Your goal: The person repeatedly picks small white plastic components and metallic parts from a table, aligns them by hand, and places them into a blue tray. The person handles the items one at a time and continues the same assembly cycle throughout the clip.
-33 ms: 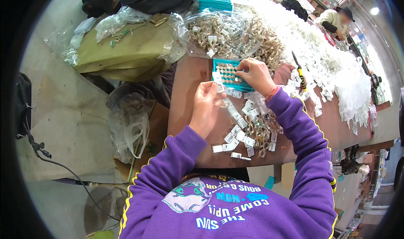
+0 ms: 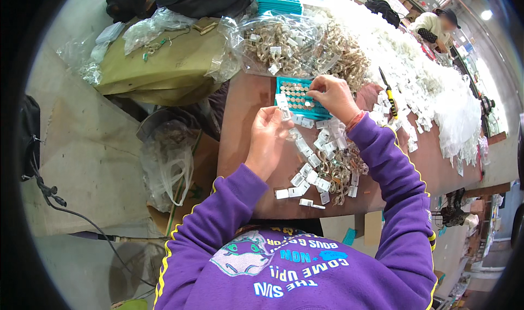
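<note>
A small white plastic case stands upright between the fingers of my left hand, with a pale strap-like end hanging below. My right hand is over the right side of a teal tray, thumb and forefinger pinched together; what they hold, if anything, is hidden. Rows of small round metallic discs fill the tray, and one near my right fingertips shines brighter. Just below the tray lie several loose white cases, with a tangle of pale looped straps beside them.
Behind the tray sits a clear bag of strapped pieces, with stacked teal trays beyond. A yellow-and-black tool lies to the right, before a large heap of white pieces. Another person works far right.
My right hand has shifted slightly to the right over the tray, uncovering a bright disc by its fingertips. My left hand stays still with the white case.
</note>
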The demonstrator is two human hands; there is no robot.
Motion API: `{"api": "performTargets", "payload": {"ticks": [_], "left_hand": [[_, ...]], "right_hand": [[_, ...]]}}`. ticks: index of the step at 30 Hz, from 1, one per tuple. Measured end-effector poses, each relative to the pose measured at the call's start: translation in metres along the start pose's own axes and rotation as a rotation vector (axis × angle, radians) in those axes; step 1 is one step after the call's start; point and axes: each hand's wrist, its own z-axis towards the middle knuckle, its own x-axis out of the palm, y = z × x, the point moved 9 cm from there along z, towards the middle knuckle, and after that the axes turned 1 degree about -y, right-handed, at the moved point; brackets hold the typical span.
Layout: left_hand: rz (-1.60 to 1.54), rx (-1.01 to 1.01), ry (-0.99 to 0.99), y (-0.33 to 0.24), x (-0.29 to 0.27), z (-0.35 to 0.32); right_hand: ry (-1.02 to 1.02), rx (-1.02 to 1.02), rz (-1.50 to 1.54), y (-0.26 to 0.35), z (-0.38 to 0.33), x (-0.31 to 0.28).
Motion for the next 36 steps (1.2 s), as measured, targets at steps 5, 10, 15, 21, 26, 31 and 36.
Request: {"api": "performTargets", "payload": {"ticks": [5, 10, 15, 21, 26, 31, 36], "left_hand": [[0.005, -0.041, 0.047, 0.0, 0.004, 0.001], [0.041, -0.056, 0.03, -0.001, 0.006, -0.001], [0.066, -0.031, 0.026, -0.002, 0.007, -0.002], [0.08, 0.007, 0.047, -0.001, 0.009, -0.005], [0.119, 0.067, 0.075, -0.003, 0.013, -0.007], [0.115, 0.037, 0.063, -0.003, 0.013, -0.009], [0.054, -0.003, 0.078, -0.003, 0.016, -0.009]], "right_hand": [[0.019, -0.09, -0.008, -0.005, 0.017, -0.001], [0.101, -0.14, -0.058, 0.003, 0.019, 0.012], [0.046, -0.117, 0.162, 0.038, 0.003, -0.015], [0.014, -0.11, 0.29, 0.089, -0.043, -0.02], [-0.131, -0.233, 0.057, 0.108, -0.052, -0.022], [-0.077, -0.294, 0.023, 0.115, -0.058, -0.022], [-0.16, -0.251, 0.087, 0.112, -0.058, -0.033]]}}
